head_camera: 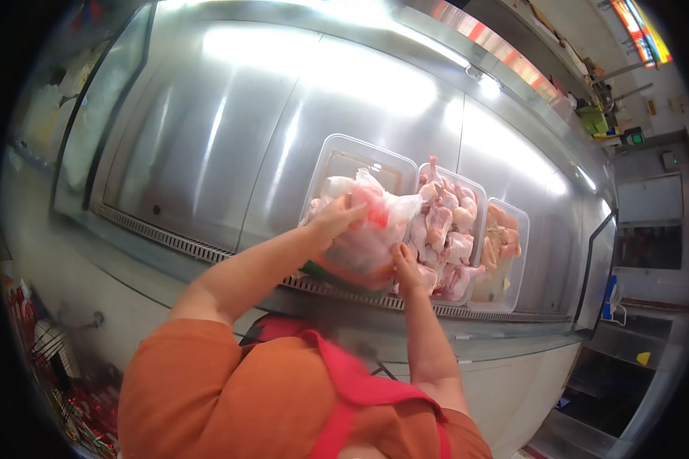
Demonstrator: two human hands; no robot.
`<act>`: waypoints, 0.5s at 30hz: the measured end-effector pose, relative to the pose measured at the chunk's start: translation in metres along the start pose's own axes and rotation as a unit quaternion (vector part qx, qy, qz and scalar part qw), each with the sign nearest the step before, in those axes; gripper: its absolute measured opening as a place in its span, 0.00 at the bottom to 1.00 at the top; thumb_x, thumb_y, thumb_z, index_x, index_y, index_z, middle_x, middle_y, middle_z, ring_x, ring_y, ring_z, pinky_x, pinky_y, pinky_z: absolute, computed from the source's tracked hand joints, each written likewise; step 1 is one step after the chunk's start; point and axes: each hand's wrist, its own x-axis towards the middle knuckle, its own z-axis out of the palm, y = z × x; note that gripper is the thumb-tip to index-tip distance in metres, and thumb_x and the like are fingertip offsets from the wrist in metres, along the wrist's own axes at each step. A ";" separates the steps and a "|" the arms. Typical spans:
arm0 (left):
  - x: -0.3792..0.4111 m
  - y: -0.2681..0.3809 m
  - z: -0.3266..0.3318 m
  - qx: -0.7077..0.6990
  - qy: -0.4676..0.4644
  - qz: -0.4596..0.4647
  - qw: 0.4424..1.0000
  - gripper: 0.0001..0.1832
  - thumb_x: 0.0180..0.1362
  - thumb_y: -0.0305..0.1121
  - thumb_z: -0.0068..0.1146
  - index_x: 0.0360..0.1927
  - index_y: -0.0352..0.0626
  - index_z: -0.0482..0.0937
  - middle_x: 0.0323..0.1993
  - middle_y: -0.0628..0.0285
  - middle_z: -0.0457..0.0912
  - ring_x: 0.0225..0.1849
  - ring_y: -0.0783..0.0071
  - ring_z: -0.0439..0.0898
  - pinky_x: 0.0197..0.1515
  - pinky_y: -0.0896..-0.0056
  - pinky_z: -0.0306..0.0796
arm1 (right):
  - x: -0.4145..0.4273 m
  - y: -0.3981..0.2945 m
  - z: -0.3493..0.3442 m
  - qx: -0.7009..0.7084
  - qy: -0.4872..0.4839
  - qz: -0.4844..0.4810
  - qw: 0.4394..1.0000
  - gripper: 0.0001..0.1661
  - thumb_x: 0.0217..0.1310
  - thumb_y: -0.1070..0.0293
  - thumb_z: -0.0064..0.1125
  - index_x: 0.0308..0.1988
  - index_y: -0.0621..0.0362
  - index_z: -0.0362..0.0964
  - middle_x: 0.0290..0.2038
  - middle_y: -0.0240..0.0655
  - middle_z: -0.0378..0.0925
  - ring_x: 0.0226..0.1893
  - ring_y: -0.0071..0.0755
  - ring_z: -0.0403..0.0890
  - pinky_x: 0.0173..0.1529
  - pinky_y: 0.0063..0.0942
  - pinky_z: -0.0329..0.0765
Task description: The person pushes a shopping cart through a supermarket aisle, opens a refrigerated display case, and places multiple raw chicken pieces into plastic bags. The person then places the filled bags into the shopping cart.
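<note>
A thin white plastic bag with red print (373, 229) is held up in front of me, and something pale and bulky shows through it. My left hand (337, 221) grips the bag near its upper left side. At the lower right edge of the bag, my right hand (406, 267) pinches the plastic between thumb and fingers. Behind the bag stands a clear plastic tub (367, 146), partly covered by it, with some pale meat at its left side. Close to my right hand is a second clear tub (477, 192) heaped with raw chicken leg pieces (445, 229).
A third clear tub (522, 229) at the right holds a few raw chicken pieces (499, 235). All the tubs stand in a stainless-steel display case (206, 137). Along its near edge run a slotted metal grille (149, 229) and a pale counter edge (120, 275). Glass panels (106, 109) close the ends.
</note>
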 end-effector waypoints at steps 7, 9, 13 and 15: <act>0.022 -0.048 -0.091 0.572 0.282 0.240 0.732 0.42 0.46 0.50 0.64 0.61 0.37 0.63 0.48 0.43 0.75 0.56 0.52 0.69 0.63 0.60 0.59 | 0.049 -0.002 0.017 0.013 0.032 0.044 0.998 0.39 0.55 0.47 0.60 0.56 0.63 0.62 0.50 0.41 0.72 0.45 0.34 0.76 0.48 0.28 0.73; 0.026 -0.049 -0.095 0.439 0.243 0.100 0.859 0.48 0.46 0.55 0.64 0.63 0.35 0.58 0.51 0.43 0.74 0.56 0.52 0.71 0.59 0.60 0.63 | 0.065 0.000 0.011 -0.038 0.023 0.016 0.999 0.40 0.53 0.47 0.61 0.57 0.64 0.61 0.50 0.42 0.72 0.45 0.34 0.76 0.49 0.29 0.73; 0.025 -0.061 -0.078 0.324 0.179 -0.071 0.926 0.59 0.42 0.62 0.65 0.64 0.29 0.48 0.47 0.46 0.77 0.48 0.59 0.79 0.54 0.65 0.69 | 0.065 0.000 0.018 -0.131 0.054 0.048 0.989 0.43 0.51 0.42 0.63 0.58 0.59 0.60 0.52 0.42 0.70 0.51 0.34 0.72 0.56 0.33 0.67; 0.007 -0.025 -0.036 0.346 0.127 -0.162 0.915 0.64 0.39 0.63 0.66 0.65 0.28 0.43 0.40 0.50 0.80 0.40 0.61 0.82 0.50 0.69 0.71 | 0.086 0.031 0.014 -0.166 0.098 0.042 0.980 0.42 0.48 0.45 0.66 0.55 0.58 0.62 0.45 0.37 0.73 0.42 0.30 0.75 0.45 0.28 0.72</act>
